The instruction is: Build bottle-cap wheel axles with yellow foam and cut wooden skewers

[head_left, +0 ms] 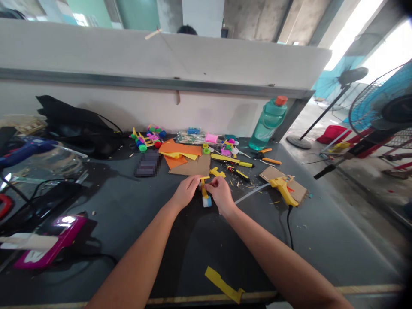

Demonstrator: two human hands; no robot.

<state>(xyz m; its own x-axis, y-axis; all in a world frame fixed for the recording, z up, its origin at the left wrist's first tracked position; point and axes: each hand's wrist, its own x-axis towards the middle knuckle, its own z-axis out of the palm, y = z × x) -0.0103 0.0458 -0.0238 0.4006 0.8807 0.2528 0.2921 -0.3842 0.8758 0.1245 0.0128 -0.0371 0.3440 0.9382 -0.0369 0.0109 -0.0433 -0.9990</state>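
Note:
Both hands meet over the middle of the dark table. My left hand (186,192) is closed, its fingertips pinching one end of a small yellow piece (204,177). My right hand (220,192) is closed beside it, with thumb and finger pressed at a yellow strip (204,189) that runs down from that piece. Below the strip, between the hands, is a small blue and white roll (207,201). A bent yellow strip (223,285) lies at the table's front edge.
Orange paper (180,149) and cardboard (193,166) lie behind the hands. A yellow glue gun (283,191), a cutter (238,173), orange-handled pliers (272,160) and a teal bottle (268,124) stand or lie to the right. A magenta device (54,242) is at left.

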